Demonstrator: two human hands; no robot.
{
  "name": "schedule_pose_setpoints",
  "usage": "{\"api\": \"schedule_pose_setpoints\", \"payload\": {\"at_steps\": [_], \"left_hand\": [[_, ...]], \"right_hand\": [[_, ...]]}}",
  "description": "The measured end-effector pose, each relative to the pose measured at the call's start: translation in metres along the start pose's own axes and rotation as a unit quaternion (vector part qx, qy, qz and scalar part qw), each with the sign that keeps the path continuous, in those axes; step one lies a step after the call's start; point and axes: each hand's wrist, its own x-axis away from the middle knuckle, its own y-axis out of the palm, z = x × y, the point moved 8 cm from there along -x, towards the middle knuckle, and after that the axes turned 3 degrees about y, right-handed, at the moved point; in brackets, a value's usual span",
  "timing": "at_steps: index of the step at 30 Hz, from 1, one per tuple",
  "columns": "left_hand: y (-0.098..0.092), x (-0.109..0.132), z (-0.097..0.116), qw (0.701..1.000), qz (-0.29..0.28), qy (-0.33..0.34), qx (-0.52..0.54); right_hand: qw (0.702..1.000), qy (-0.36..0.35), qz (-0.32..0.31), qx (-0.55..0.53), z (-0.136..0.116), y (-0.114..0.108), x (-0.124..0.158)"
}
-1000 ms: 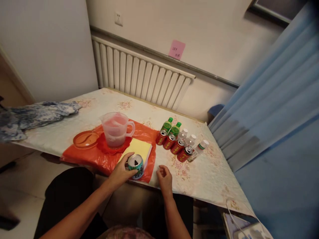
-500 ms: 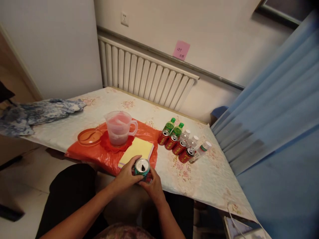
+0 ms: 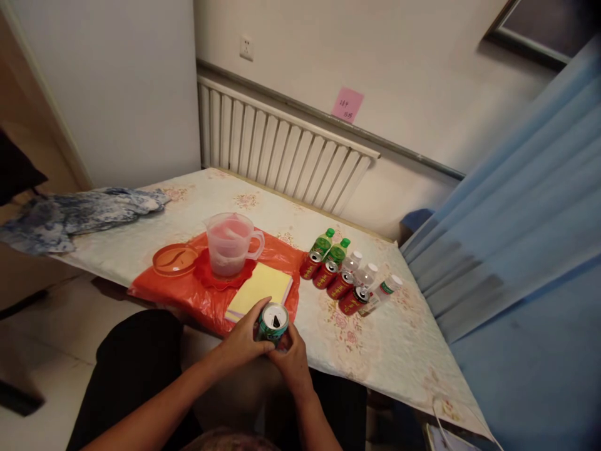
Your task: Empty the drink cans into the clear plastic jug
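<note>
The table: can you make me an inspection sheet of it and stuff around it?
Surface: flowery tablecloth, partly covered by orange plastic sheet
Job's things: teal drink can, top opened
Clutter: plastic jug on red dish, orange dish, yellow-topped pad, four red cans, two green-capped bottles, three white-capped bottles, patterned cloth
Hands: left hand and right hand both hold the can
Cables: white cord, lower right
Surroundings: radiator, wall socket, pink note, blue curtain

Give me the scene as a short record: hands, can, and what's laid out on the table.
Left hand: holding teal can
Right hand: on the same can
Can top: facing up, opened
Measuring jug: standing on red scalloped tray
Yellow notepad: on orange plastic sheet, beside the tray
Red cans: four, in a row
Bottles: five behind them; two green caps, three white
</note>
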Motion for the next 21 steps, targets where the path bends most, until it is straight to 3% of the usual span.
{"api": "schedule_pose_setpoints", "payload": {"at_steps": [5, 12, 17, 21], "left_hand": [[0.0, -0.001, -0.01, 1.0, 0.014, 0.0, 0.013], [-0.001, -0.001, -0.009, 1.0, 0.017, 0.025, -0.005], [-0.01, 0.0, -0.008, 0.999, 0.028, 0.029, -0.017], [-0.019, -0.004, -0.009, 0.999, 0.02, 0.025, 0.006]], "right_hand": [[1.0, 0.007, -0.017, -0.009, 0.003, 0.003, 0.0], [1.0, 0.003, 0.03, 0.002, 0.002, 0.002, 0.003], [0.999, 0.039, -0.003, -0.005, 0.002, 0.007, 0.003], [0.998, 0.048, 0.05, -0.006, 0.011, -0.014, -0.003]]}}
